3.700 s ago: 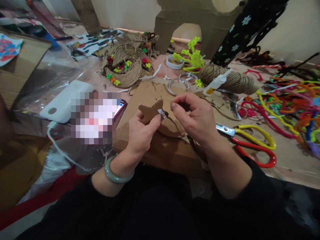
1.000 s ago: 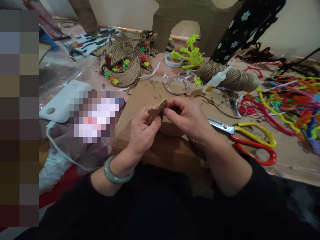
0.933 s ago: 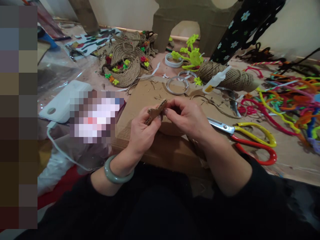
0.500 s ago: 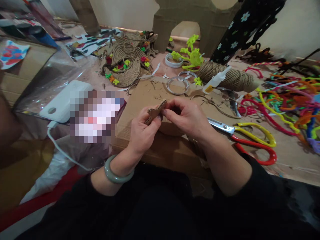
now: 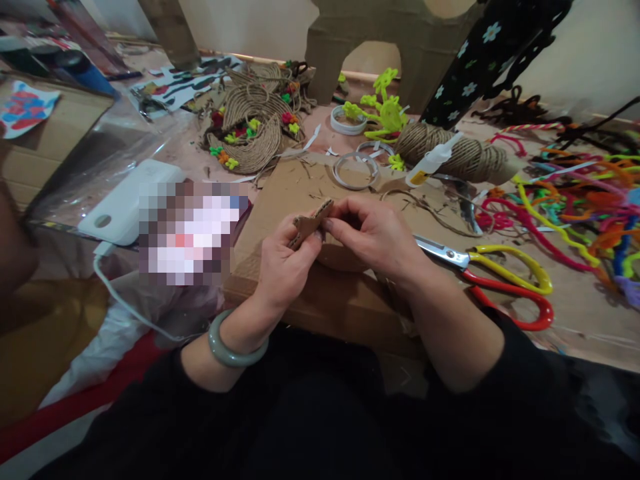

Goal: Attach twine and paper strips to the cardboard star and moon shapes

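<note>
cardboard cutout: small brown piece (image 5: 311, 223), held up just above the cardboard box, tilted so its corrugated edge shows
left hand: grasping (image 5: 286, 263) the cutout, thumb on the near side, fingers mostly hidden behind
right hand: thumb and forefinger (image 5: 373, 230) brought in at the cutout's right edge, touching it; can't tell whether they pinch the cardboard or something small against it
change, cutout: was turned face-on with its lobed outline and a white strip showing; now nearly edge-on, strip out of sight
change, right hand: was apart from the piece, now against it; pose about the same over the last second
meaning: both hands are on one spot, so this looks like close finger work at that edge; result can't be judged, contact spot covered
cardboard box: work surface (image 5: 273, 190) under the hands, crumbs on top
scissors: red and yellow handles (image 5: 450, 255), lying beside the right wrist, not in use
glue bottle: white, tilted (image 5: 424, 171), leaning on the twine spool (image 5: 480, 160)
power bank: white, cabled (image 5: 135, 193), left of the box, next to the blurred-out phone (image 5: 187, 233)
pipe cleaners: multicoloured tangle (image 5: 600, 217), far right
</note>
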`<state>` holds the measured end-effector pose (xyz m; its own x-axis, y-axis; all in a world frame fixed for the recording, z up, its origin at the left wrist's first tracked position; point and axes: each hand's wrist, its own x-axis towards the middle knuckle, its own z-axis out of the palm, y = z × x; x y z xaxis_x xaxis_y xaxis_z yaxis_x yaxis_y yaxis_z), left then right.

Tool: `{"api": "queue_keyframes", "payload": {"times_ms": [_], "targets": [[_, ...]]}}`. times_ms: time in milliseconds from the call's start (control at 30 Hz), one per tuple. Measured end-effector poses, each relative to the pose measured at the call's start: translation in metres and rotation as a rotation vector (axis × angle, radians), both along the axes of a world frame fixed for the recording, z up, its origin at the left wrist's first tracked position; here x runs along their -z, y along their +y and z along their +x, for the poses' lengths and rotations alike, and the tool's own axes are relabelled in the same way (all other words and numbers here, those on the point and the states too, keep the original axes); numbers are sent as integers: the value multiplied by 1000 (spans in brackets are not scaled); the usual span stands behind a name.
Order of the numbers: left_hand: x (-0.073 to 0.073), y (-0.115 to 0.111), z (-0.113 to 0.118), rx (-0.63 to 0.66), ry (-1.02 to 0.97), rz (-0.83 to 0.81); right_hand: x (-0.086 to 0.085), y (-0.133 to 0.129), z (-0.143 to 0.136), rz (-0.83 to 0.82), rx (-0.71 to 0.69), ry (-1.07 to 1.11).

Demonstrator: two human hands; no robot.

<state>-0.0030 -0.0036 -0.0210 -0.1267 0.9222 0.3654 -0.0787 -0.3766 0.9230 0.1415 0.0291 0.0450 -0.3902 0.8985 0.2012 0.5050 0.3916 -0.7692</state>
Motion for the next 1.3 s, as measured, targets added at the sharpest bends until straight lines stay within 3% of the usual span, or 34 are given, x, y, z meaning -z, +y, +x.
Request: {"api": "queue_keyframes", "payload": {"times_ms": [1300], "targets": [[-3,0,0,20,-12,-70,-2,-1,0,45,22,-71]]}}
